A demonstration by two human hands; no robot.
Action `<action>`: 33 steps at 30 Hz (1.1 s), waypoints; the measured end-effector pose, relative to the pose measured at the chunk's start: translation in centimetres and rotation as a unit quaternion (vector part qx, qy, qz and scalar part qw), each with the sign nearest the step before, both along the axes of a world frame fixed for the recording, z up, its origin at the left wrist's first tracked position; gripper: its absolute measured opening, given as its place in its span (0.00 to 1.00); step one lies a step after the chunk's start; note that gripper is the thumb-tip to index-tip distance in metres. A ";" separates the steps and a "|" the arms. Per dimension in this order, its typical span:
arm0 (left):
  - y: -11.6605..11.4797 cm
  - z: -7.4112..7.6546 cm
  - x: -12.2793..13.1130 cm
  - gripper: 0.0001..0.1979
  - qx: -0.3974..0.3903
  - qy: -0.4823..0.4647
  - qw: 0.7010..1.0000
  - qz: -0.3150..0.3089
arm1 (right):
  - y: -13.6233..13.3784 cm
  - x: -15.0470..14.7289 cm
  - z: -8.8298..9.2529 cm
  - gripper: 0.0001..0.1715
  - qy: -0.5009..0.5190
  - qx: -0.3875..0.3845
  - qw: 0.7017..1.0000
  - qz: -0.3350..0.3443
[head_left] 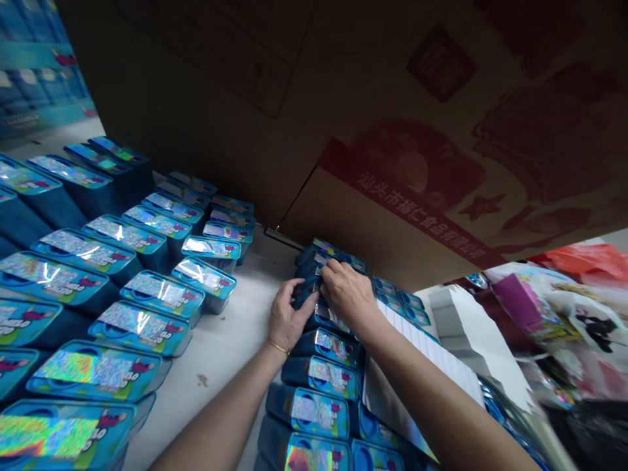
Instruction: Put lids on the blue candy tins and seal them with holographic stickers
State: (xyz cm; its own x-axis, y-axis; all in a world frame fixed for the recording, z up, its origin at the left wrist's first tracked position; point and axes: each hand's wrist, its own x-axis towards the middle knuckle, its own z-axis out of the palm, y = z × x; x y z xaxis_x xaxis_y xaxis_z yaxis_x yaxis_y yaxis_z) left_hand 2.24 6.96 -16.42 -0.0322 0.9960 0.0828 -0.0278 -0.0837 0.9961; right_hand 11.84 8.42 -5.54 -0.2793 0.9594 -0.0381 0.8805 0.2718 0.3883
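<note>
Closely paired at the far end of a row point(318, 373) of boxes on the bench point(230, 347), both hands are closed on one blue box point(307, 288). The left hand point(289, 320) is curled round its side, and the right hand point(349, 292) is bent down over its top. A sticker is judged to be getting pressed flat. A sheet of white labels point(432, 350) lies just beside the row, and labelled boxes point(142, 327) are ranked to the left below a cardboard carton point(343, 98). A steady hold and firm, even pressure would be called for next.
</note>
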 end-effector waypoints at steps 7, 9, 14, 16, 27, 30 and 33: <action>0.0 0.2 -0.3 0.18 0.012 0.034 0.999 -0.014 | 0.1 1.8 -1.7 0.08 0.141 0.079 0.986 -0.032; 0.1 0.2 -0.3 0.18 0.014 0.041 0.999 -0.020 | 0.1 2.2 -2.0 0.08 0.185 0.089 0.978 -0.030; 0.2 -0.2 -0.4 0.19 0.016 0.055 0.998 -0.036 | 0.1 2.7 -2.7 0.08 0.244 0.108 0.964 -0.010; 0.2 -0.3 -0.3 0.19 0.013 0.063 0.997 -0.040 | 0.1 2.8 -3.0 0.09 0.250 0.116 0.961 -0.006; 0.6 0.0 -0.5 0.18 0.067 0.107 0.991 -0.042 | 0.4 2.2 -1.3 0.12 0.053 0.025 0.997 0.042; 0.6 -0.1 -0.5 0.19 0.075 0.114 0.989 -0.048 | 0.7 1.9 -0.8 0.12 0.023 -0.009 0.998 0.061; 0.6 0.0 -0.5 0.19 0.082 0.120 0.988 -0.046 | 0.9 2.2 -1.3 0.13 0.058 0.012 0.998 0.027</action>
